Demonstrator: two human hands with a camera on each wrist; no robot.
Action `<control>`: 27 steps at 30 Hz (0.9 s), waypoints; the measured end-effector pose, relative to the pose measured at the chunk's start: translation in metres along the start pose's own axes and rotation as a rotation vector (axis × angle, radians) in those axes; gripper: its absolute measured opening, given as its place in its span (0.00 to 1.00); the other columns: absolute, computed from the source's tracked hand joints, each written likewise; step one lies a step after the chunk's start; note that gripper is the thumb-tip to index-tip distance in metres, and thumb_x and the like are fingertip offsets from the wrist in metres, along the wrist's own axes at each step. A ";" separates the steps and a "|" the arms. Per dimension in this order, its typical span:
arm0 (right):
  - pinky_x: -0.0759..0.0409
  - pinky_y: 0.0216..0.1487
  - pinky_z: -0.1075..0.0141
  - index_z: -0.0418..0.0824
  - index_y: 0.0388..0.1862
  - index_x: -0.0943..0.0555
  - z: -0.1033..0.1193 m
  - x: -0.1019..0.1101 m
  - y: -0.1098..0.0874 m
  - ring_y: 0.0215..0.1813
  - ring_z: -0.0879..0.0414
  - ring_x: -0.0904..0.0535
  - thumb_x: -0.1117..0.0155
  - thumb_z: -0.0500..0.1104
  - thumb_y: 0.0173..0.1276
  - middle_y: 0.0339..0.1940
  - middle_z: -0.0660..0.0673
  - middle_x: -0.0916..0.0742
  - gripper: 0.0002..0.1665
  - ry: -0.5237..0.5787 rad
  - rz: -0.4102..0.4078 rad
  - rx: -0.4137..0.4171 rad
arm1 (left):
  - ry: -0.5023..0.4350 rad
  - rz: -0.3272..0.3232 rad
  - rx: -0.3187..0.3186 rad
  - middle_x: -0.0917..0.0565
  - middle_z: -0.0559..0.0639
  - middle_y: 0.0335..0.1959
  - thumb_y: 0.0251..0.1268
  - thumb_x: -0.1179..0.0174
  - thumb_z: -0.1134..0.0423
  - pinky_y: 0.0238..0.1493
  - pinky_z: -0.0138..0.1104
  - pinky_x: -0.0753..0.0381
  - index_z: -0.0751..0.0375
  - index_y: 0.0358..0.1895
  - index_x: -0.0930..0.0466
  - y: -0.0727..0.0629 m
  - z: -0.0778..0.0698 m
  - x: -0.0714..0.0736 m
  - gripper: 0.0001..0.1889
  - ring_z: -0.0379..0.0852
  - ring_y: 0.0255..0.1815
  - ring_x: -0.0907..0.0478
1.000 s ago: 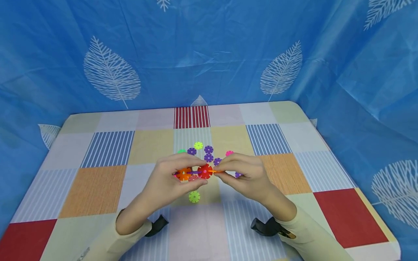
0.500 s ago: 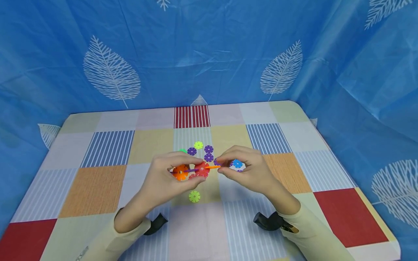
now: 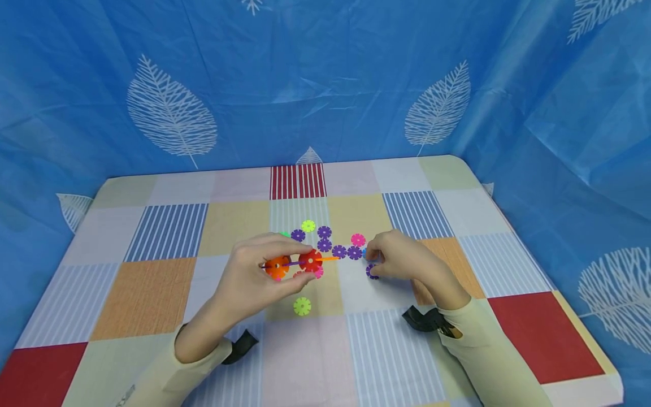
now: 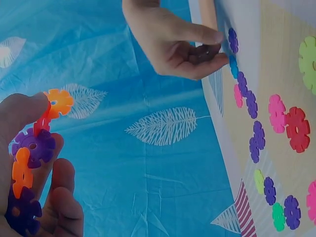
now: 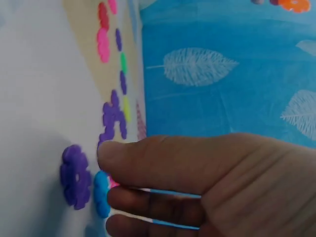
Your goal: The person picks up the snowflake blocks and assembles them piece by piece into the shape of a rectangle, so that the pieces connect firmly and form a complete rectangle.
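My left hand holds a chain of interlocked notched plastic discs between thumb and fingers, above the table. In the left wrist view the chain shows an orange end disc, a red disc, a purple disc, another orange disc and a dark purple disc. My right hand is low over the table, thumb and fingers apart. Its fingertips are at a blue disc, beside a loose purple disc. Whether they touch the blue one I cannot tell.
Loose discs lie on the patchwork tablecloth: several purple ones, a pink one, a yellow-green one at the back and a green one in front. A blue leaf-patterned curtain surrounds the table.
My right hand has let go of the orange end disc and moved right and down to the loose discs. The left hand still holds the chain, shifted slightly left.
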State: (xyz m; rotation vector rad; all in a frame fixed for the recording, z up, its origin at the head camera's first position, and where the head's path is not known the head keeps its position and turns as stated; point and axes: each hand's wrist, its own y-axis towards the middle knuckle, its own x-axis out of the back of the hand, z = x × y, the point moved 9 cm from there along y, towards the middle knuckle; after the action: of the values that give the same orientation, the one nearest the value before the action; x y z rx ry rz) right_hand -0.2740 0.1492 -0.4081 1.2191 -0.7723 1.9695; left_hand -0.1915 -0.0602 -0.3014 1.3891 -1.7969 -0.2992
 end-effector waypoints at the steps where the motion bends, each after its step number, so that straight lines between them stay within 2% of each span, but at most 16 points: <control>1: 0.24 0.35 0.63 0.44 0.32 0.15 -0.003 -0.003 0.000 0.31 0.58 0.26 0.25 0.39 0.54 0.29 0.53 0.18 0.08 -0.016 0.024 -0.019 | 0.001 -0.001 0.000 0.13 0.44 0.38 0.44 0.22 0.65 0.36 0.30 0.19 0.59 0.44 0.12 0.000 0.000 0.000 0.19 0.40 0.36 0.20; 5: 0.27 0.34 0.63 0.45 0.30 0.18 -0.010 -0.011 0.000 0.31 0.56 0.28 0.26 0.37 0.53 0.27 0.52 0.21 0.09 -0.037 0.081 -0.064 | 0.009 -0.002 -0.001 0.13 0.43 0.38 0.44 0.21 0.65 0.35 0.30 0.20 0.58 0.43 0.12 0.000 0.000 0.001 0.19 0.38 0.37 0.21; 9: 0.30 0.29 0.63 0.45 0.31 0.21 -0.016 -0.017 0.000 0.28 0.56 0.30 0.28 0.36 0.54 0.24 0.50 0.23 0.10 -0.009 0.125 -0.105 | 0.015 0.005 -0.009 0.13 0.43 0.37 0.44 0.21 0.65 0.33 0.30 0.20 0.58 0.44 0.12 0.000 0.000 0.000 0.19 0.38 0.35 0.21; 14: 0.31 0.26 0.66 0.47 0.30 0.25 -0.011 -0.017 0.001 0.25 0.59 0.30 0.29 0.37 0.59 0.21 0.52 0.24 0.11 0.052 0.126 -0.047 | 0.050 0.013 -0.022 0.13 0.44 0.39 0.44 0.21 0.66 0.35 0.31 0.19 0.58 0.46 0.13 0.000 -0.001 -0.001 0.21 0.38 0.37 0.19; 19: 0.30 0.27 0.66 0.48 0.30 0.25 0.000 -0.011 0.002 0.25 0.61 0.30 0.30 0.37 0.61 0.21 0.54 0.25 0.11 0.133 0.080 0.029 | 0.021 0.051 0.019 0.15 0.42 0.41 0.49 0.24 0.65 0.37 0.31 0.18 0.57 0.50 0.15 -0.001 0.003 -0.005 0.22 0.37 0.38 0.21; 23: 0.29 0.27 0.67 0.48 0.30 0.25 0.003 -0.009 0.002 0.26 0.61 0.30 0.30 0.37 0.62 0.21 0.54 0.24 0.12 0.136 0.064 0.031 | -0.019 0.078 0.071 0.20 0.38 0.38 0.52 0.26 0.65 0.33 0.31 0.21 0.54 0.55 0.17 -0.001 0.007 -0.009 0.23 0.37 0.35 0.26; 27: 0.29 0.27 0.67 0.48 0.30 0.25 0.004 -0.011 0.002 0.26 0.61 0.30 0.30 0.37 0.62 0.21 0.54 0.24 0.11 0.133 0.065 0.031 | -0.062 0.093 0.125 0.23 0.38 0.38 0.56 0.29 0.67 0.31 0.33 0.21 0.51 0.57 0.18 -0.002 0.011 -0.012 0.23 0.40 0.37 0.26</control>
State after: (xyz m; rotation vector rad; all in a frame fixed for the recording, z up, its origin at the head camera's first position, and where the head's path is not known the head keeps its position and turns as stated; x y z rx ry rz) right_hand -0.2697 0.1425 -0.4170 1.0803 -0.7247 2.0993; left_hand -0.1975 -0.0534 -0.3149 1.3899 -1.9538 -0.1857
